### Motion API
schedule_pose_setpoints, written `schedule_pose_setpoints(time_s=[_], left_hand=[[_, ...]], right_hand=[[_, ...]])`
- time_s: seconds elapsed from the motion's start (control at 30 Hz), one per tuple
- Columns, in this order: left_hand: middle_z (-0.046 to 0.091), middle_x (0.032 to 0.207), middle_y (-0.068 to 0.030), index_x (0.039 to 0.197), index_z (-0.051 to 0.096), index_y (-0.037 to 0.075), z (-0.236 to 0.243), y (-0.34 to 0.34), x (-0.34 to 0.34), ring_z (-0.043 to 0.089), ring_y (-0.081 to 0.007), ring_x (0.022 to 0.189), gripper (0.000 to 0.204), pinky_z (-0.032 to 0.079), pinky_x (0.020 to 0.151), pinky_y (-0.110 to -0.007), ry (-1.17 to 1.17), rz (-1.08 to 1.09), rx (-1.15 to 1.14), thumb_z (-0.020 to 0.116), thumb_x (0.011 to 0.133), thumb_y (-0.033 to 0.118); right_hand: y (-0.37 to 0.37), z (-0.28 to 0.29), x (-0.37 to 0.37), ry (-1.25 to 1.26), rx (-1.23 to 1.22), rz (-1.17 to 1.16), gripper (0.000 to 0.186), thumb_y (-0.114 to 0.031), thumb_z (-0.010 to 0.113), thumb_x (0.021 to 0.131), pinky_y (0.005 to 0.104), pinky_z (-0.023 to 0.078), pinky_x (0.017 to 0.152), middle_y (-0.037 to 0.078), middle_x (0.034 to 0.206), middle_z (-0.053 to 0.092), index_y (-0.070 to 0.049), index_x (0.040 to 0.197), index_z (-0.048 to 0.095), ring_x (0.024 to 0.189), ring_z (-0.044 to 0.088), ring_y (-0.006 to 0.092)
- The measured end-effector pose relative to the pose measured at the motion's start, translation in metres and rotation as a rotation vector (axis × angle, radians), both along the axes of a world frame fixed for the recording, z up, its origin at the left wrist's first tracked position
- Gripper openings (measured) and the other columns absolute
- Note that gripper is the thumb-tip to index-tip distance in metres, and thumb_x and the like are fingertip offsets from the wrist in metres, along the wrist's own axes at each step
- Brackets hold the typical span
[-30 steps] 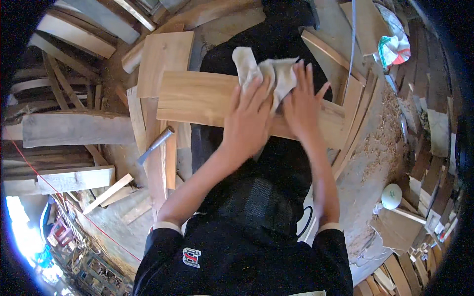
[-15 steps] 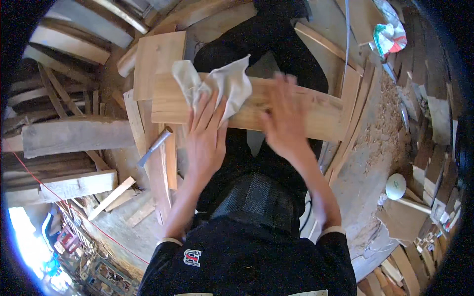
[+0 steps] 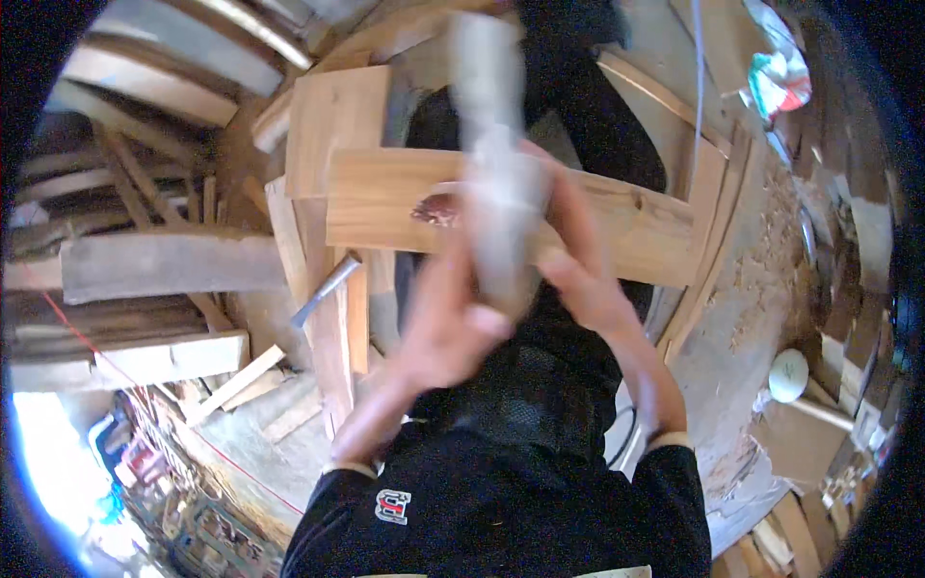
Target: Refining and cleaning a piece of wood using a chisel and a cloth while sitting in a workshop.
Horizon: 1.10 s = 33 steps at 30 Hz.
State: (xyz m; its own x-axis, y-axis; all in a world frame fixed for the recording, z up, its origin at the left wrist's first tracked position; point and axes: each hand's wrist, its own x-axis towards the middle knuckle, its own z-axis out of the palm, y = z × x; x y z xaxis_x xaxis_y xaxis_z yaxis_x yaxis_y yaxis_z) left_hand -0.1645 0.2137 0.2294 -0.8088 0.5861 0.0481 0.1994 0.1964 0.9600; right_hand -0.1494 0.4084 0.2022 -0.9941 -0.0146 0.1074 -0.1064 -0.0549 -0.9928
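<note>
A pale cloth, smeared by motion, hangs lengthwise above the wooden board that lies across my legs. My left hand grips the cloth's near left side, its thumb toward me and its other fingers partly hidden. On the cloth's right side, my right hand is curled round it, fingertips hidden behind the fabric. Beside the cloth, a dark reddish patch with a pale edge shows against the board; what it is, I cannot tell.
A chisel-like metal tool rests on wood strips at the left. Behind it stands a square-ended board. Stacked timber fills the left side. Wood shavings and a pale round object lie on the right.
The cloth was flat on the board under my left hand and is now raised between both hands. My right hand has left the board's surface. The whole view has shifted slightly.
</note>
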Motion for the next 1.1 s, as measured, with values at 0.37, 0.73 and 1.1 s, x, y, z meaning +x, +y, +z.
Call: schedule_pose_setpoints(time_s=[0.37, 0.73, 1.1], left_hand=[[0.040, 0.153, -0.0128, 0.147, 0.042, 0.010, -0.057, -0.025, -0.061, 0.034, -0.0312, 0.143, 0.064, 0.028, 0.115, -0.050, 0.641, -0.074, -0.716, 0.060, 0.093, 0.039], [0.033, 0.154, -0.0252, 0.147, 0.034, -0.005, -0.062, 0.014, -0.055, 0.029, -0.0395, 0.144, 0.075, 0.024, 0.116, -0.054, 0.639, 0.304, -0.971, 0.057, 0.094, 0.042], [0.030, 0.159, -0.0118, 0.152, 0.036, 0.015, -0.047, -0.019, -0.062, 0.025, -0.0397, 0.146, 0.074, 0.022, 0.116, -0.055, 0.650, 0.085, -0.990, 0.066, 0.088, 0.037]], right_hand=[[0.126, -0.061, 0.015, -0.263, -0.250, -0.997, 0.042, -0.033, 0.050, 0.101, 0.0348, 0.042, 0.104, 0.012, 0.124, 0.063, -0.002, 0.128, 0.057, 0.119, 0.057, 0.0251], [0.101, -0.058, 0.002, -0.214, -0.045, -1.080, 0.042, -0.034, 0.058, 0.100, 0.0320, 0.044, 0.094, 0.007, 0.116, 0.062, -0.002, 0.126, 0.055, 0.104, 0.056, 0.0163], [0.102, -0.052, 0.007, -0.226, 0.105, -0.997, 0.054, -0.041, 0.056, 0.100, 0.0341, 0.043, 0.099, 0.011, 0.125, 0.060, 0.001, 0.133, 0.052, 0.111, 0.056, 0.0212]])
